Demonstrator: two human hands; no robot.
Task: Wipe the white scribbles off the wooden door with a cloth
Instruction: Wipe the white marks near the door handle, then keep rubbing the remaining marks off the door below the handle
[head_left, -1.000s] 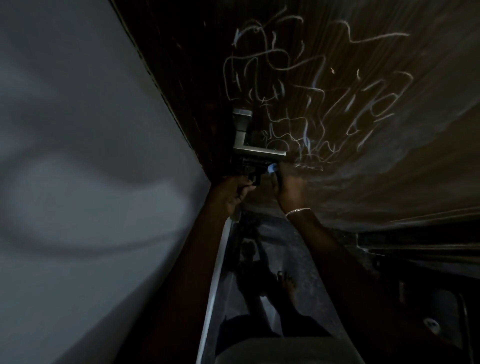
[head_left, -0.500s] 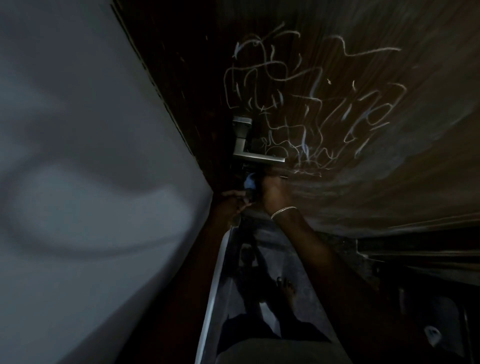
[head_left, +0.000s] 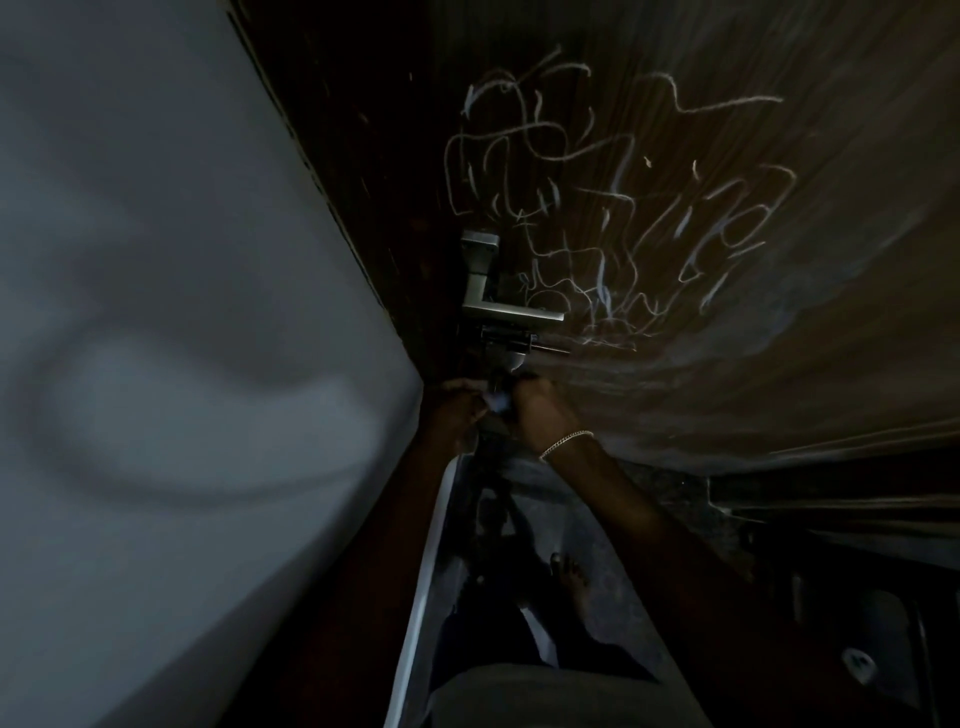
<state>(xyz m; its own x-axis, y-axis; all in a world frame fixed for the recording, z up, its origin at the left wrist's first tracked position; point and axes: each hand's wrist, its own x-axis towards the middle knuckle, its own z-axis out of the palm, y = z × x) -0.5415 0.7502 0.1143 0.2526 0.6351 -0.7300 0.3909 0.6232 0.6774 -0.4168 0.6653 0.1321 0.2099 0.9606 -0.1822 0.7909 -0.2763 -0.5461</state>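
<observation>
At the bottom of the frame a bare foot (head_left: 571, 577) stands on a dark floor (head_left: 602, 519). It is hemmed in by a pale strip (head_left: 423, 587) on the left and by both forearms rising toward the centre. The open room is a narrow wedge: the grey wall (head_left: 156, 338) fills the left half and the wooden door (head_left: 805, 364) slants over the right. The two close on a dark frame (head_left: 374, 182).

At centre the left hand (head_left: 454, 413) and right hand (head_left: 540, 410) meet, with a bracelet (head_left: 566, 444) on the right wrist. The right hand's fingers curl round a small pale-blue cloth (head_left: 496, 402). The left hand's fingers reach to the same spot, but it is too dim to tell whether they grip it. A second ago the cloth was up at the tip of the lever; now both hands sit lower, clear of it.

Just above them the lock (head_left: 506, 343) and lever handle (head_left: 511, 313) jut from the door, between the hands and the white scribbles (head_left: 597, 218). The scribbles spread up and right of the handle, as full as before.
</observation>
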